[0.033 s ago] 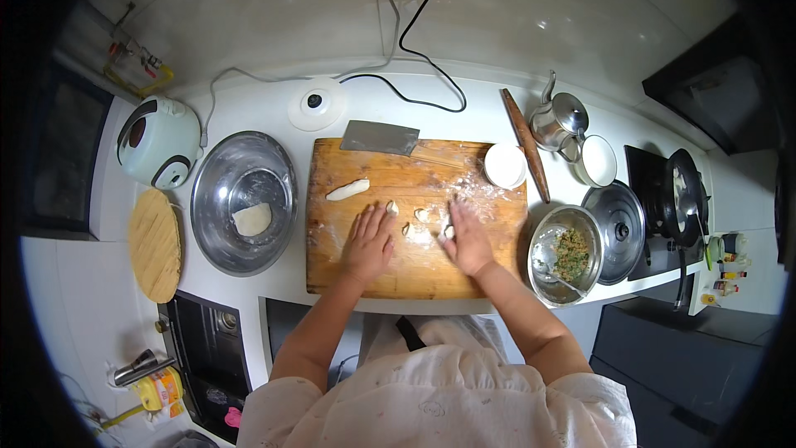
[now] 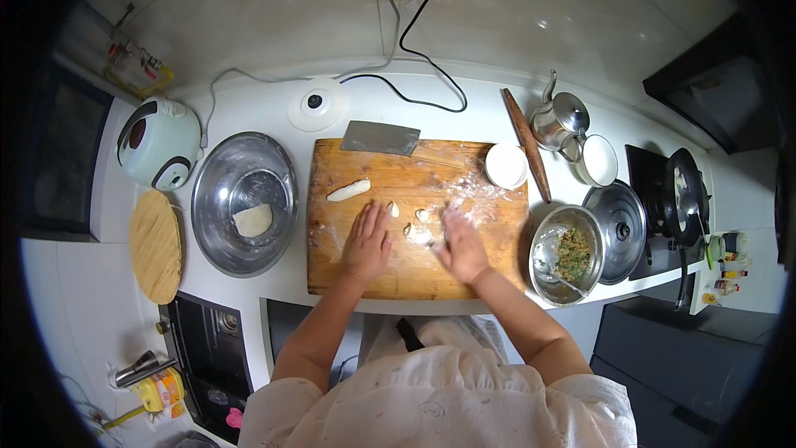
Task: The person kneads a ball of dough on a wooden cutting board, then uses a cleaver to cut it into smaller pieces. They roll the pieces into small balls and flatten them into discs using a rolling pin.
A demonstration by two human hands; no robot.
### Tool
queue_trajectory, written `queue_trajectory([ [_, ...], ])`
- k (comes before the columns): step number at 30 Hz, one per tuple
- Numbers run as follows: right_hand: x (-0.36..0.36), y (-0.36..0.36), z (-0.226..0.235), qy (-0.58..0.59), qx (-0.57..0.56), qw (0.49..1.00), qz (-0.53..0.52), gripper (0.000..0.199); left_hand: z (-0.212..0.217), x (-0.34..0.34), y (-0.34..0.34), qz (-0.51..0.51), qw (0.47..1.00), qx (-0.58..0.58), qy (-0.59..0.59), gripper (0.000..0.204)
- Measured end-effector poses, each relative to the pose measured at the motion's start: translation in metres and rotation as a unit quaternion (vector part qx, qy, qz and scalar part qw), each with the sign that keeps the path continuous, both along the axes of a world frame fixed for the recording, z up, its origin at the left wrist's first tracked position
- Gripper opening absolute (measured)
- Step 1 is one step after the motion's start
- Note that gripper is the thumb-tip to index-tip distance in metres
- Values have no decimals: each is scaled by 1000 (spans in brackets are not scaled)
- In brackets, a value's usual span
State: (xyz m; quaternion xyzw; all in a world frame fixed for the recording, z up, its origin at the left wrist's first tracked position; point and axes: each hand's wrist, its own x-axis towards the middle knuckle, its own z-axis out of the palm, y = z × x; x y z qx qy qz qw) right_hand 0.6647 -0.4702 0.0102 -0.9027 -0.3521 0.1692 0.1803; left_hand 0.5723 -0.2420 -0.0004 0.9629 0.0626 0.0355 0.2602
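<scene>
A wooden cutting board (image 2: pixel 402 282) dusted with flour lies before me. My left hand (image 2: pixel 367 245) rests flat on it, fingers stretched out, its fingertips beside a small dough piece (image 2: pixel 394 209). My right hand (image 2: pixel 463 249) is palm down over the board with fingers extended and thumb apart; whatever is beneath its palm is hidden. Between the hands sit more small dough pieces (image 2: pixel 423 216). Farther left is a short dough roll (image 2: pixel 348 191). A cleaver (image 2: pixel 380 138) lies along the board's far edge, and a white bowl (image 2: pixel 506 168) stands at its far right corner.
Left of the board is a steel basin (image 2: pixel 207 236) holding a dough lump (image 2: pixel 252 221). On the right are a steel bowl (image 2: pixel 537 278) of chopped filling, a rolling pin (image 2: pixel 526 143), a kettle (image 2: pixel 550 123) and a pot lid (image 2: pixel 623 207). A rice cooker (image 2: pixel 157 145) stands far left.
My right hand has shifted slightly left and toward me. The dough piece that showed beside its thumb is no longer plainly visible. My left hand has hardly moved.
</scene>
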Motion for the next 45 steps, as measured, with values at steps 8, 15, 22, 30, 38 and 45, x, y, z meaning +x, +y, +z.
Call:
queue_trajectory([
  [8, 12, 87, -6, -85, -17, 992, 95, 61, -14, 17, 15, -28, 996, -71, 53, 55],
  [15, -29, 29, -17, -50, 1, 999, -7, 60, -9, 17, 23, -78, 995, -55, 19, 58],
  [22, -9, 99, -11, -139, -49, 989, 17, 61, -17, 32, 25, -106, 991, -63, 59, 60],
  [30, -48, 48, -11, -126, -57, 989, -46, 61, -16, -3, 48, -145, 986, -70, 31, 59],
  [38, -4, 118, -1, -192, 18, 981, -15, 54, -5, 0, 47, -84, 985, -144, -43, 61],
  [45, -32, 31, -10, -149, -50, 985, -77, 59, -12, -3, 46, -76, 990, -112, -23, 61],
])
